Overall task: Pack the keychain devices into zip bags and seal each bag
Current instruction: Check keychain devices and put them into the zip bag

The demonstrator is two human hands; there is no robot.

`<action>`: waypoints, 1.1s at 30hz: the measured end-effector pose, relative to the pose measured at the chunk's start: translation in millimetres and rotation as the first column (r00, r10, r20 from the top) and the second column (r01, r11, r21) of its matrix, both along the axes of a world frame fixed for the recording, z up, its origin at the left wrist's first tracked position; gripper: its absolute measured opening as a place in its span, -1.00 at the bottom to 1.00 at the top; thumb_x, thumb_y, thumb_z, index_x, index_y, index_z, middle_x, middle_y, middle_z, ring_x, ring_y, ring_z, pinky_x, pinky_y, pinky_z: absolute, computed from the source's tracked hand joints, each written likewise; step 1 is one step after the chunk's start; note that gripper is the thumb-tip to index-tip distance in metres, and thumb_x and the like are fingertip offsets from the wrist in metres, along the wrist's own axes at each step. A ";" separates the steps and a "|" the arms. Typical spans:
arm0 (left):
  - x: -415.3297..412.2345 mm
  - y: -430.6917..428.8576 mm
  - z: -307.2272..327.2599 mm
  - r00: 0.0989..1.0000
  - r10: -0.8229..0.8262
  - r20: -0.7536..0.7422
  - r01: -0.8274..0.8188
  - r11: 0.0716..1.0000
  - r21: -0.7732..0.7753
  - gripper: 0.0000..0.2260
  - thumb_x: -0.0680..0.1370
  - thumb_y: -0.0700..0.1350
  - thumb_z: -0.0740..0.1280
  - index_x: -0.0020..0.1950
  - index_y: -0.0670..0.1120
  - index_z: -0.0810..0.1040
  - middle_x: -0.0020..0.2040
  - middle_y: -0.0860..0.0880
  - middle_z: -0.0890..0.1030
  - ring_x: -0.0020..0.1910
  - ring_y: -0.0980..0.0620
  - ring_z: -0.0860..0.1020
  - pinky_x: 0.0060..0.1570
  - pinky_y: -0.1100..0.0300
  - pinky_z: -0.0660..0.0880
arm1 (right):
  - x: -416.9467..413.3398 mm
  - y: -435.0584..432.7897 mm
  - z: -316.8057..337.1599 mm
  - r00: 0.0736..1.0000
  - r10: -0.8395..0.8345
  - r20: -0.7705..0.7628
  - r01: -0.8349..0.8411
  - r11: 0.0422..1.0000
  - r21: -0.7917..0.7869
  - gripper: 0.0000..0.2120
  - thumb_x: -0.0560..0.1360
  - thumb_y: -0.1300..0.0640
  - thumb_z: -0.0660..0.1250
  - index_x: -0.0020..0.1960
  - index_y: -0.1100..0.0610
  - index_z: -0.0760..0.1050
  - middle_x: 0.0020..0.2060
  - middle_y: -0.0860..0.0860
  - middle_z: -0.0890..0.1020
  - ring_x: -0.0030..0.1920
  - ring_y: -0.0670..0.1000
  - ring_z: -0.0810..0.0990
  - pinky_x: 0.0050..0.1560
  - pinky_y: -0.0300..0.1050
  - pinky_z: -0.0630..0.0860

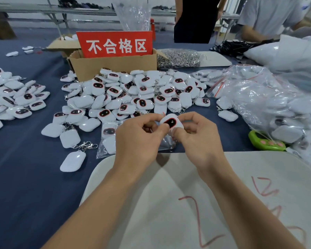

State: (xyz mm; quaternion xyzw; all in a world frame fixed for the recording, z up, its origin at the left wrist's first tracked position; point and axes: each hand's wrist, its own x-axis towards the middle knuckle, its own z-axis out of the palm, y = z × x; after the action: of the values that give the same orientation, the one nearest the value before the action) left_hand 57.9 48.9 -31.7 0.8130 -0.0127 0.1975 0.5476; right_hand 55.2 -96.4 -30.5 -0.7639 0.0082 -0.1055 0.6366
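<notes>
A white keychain device point(171, 122) with a dark oval face sits between both my hands, above the near edge of the blue table. My left hand point(140, 139) pinches its left side together with a clear zip bag point(166, 141) that hangs below it. My right hand point(198, 133) grips its right side with curled fingers. Whether the device is fully inside the bag cannot be told. A big heap of loose white devices point(133, 92) lies just beyond my hands. A filled clear bag point(109, 139) lies flat to the left of my left hand.
A cardboard box point(113, 64) with a red sign stands behind the heap. Packed bags point(269, 105) pile up at the right, next to a green gadget point(267, 141). More devices point(13, 97) lie at the left. A white board point(187, 203) lies under my forearms. Two people stand at the far side.
</notes>
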 end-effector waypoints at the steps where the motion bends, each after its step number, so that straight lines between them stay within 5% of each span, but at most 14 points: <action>1: -0.5 -0.1 -0.1 1.000 0.011 0.008 -0.011 1.000 0.017 -0.91 0.44 -0.01 0.57 -0.12 0.17 0.73 -0.31 0.22 0.64 -0.34 0.22 0.56 -0.30 0.40 0.42 | 1.3 -1.9 0.8 1.000 -0.022 0.017 0.022 0.999 0.033 -0.83 0.47 0.29 0.48 -0.13 0.01 0.63 -0.27 -0.05 0.74 -0.28 -0.07 0.66 -0.24 -0.18 0.56; 3: -2.2 -1.1 -0.8 0.999 0.020 0.030 -0.022 0.997 0.068 -0.87 0.43 -0.02 0.58 -0.08 0.18 0.73 -0.23 0.25 0.67 -0.27 0.25 0.56 -0.23 0.41 0.44 | 2.3 -4.7 1.7 0.998 -0.044 0.038 0.041 0.997 0.064 -0.81 0.44 0.33 0.51 -0.15 0.05 0.64 -0.28 -0.05 0.73 -0.30 -0.15 0.63 -0.25 -0.33 0.52; 7: -3.6 -2.3 -3.0 0.996 -0.027 0.089 0.020 0.997 0.078 -0.75 0.42 -0.07 0.54 0.05 0.19 0.74 -0.02 0.31 0.70 -0.10 0.35 0.60 -0.03 0.42 0.47 | 2.1 -4.7 -0.1 0.993 -0.056 0.100 0.059 0.998 -0.035 -0.80 0.43 0.34 0.49 -0.19 0.04 0.65 -0.28 -0.03 0.72 -0.28 -0.06 0.64 -0.20 -0.25 0.59; 11: -3.4 -1.8 0.9 0.995 -0.076 0.068 0.073 0.997 0.040 -0.75 0.42 0.01 0.46 0.01 0.34 0.63 -0.09 0.39 0.67 -0.09 0.28 0.64 -0.02 0.27 0.55 | 2.1 -4.6 0.9 0.990 -0.062 0.125 0.071 0.995 -0.066 -0.74 0.43 0.36 0.48 -0.14 -0.01 0.67 -0.24 -0.07 0.73 -0.20 0.02 0.68 -0.14 -0.26 0.61; 15: 0.3 0.0 -0.1 0.996 -0.089 0.000 0.088 0.985 -0.146 -0.85 0.51 -0.05 0.45 -0.03 0.21 0.73 -0.18 0.19 0.73 -0.16 0.13 0.69 0.00 0.01 0.64 | -4.1 1.7 2.5 0.989 -0.019 0.147 0.044 0.984 -0.172 -0.50 0.40 0.38 0.43 0.18 -0.12 0.66 -0.03 -0.19 0.73 -0.11 -0.13 0.68 -0.01 -0.19 0.64; 17: 1.1 1.7 0.5 0.997 -0.074 -0.035 0.063 0.967 -0.248 -0.81 0.56 -0.13 0.44 0.08 0.14 0.73 -0.17 0.12 0.74 -0.23 0.09 0.70 -0.08 0.04 0.66 | -6.1 5.2 2.5 0.992 0.019 0.128 0.001 0.988 -0.154 -0.43 0.40 0.39 0.43 0.27 -0.11 0.64 0.04 -0.21 0.73 -0.03 -0.16 0.71 0.02 -0.16 0.66; 20: 2.2 2.4 1.8 0.993 -0.087 -0.074 0.060 0.951 -0.303 -0.81 0.59 -0.18 0.42 0.15 0.02 0.74 -0.19 0.09 0.73 -0.36 0.11 0.64 -0.29 0.24 0.58 | -4.2 4.7 2.4 0.996 0.000 0.085 0.010 0.993 -0.118 -0.52 0.40 0.36 0.45 0.16 -0.13 0.68 -0.05 -0.06 0.76 -0.15 0.04 0.72 -0.02 0.00 0.68; 24: 3.0 2.2 4.2 0.992 -0.113 -0.052 0.092 0.946 -0.312 -0.78 0.47 0.00 0.47 0.10 0.17 0.73 -0.11 0.09 0.74 -0.19 0.09 0.67 -0.08 0.12 0.63 | -0.8 2.5 0.6 0.999 0.031 0.016 -0.031 0.999 -0.030 -0.70 0.52 0.21 0.48 0.22 -0.03 0.69 0.00 -0.12 0.76 -0.07 -0.17 0.73 0.06 -0.12 0.65; 26: 2.6 2.8 2.5 0.993 -0.121 0.001 0.118 0.962 -0.248 -0.77 0.48 -0.02 0.50 0.07 0.27 0.72 -0.12 0.15 0.73 -0.16 0.18 0.65 -0.04 0.26 0.57 | -0.5 3.1 1.5 0.999 0.035 0.007 -0.035 0.999 0.001 -0.86 0.58 0.12 0.42 0.06 0.03 0.74 -0.16 0.00 0.76 -0.23 -0.09 0.70 -0.08 -0.02 0.67; 29: 3.8 4.8 1.7 0.994 -0.097 0.045 0.103 0.983 -0.152 -0.81 0.52 -0.03 0.49 -0.08 0.31 0.72 -0.15 0.26 0.71 -0.16 0.30 0.62 -0.12 0.47 0.44 | 0.7 2.2 2.4 1.000 0.008 0.006 -0.008 1.000 -0.017 -0.73 0.60 0.01 0.35 -0.18 0.10 0.71 -0.35 0.11 0.69 -0.39 -0.02 0.59 -0.30 -0.04 0.57; 33: 4.2 6.1 0.7 0.996 -0.085 0.034 0.089 0.984 -0.152 -0.87 0.51 0.00 0.47 -0.17 0.23 0.73 -0.27 0.22 0.67 -0.28 0.29 0.55 -0.19 0.42 0.41 | -0.9 2.3 4.6 1.000 0.007 -0.003 -0.007 0.999 -0.039 -0.62 0.63 -0.02 0.34 -0.30 0.11 0.65 -0.53 0.00 0.58 -0.49 -0.09 0.43 -0.42 -0.27 0.37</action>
State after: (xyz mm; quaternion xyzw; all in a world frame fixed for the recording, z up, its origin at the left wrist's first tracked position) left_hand 62.1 55.0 -31.0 0.7642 -0.0405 0.1851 0.6165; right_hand 54.3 -94.1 -25.9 -0.7764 0.0043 -0.1021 0.6220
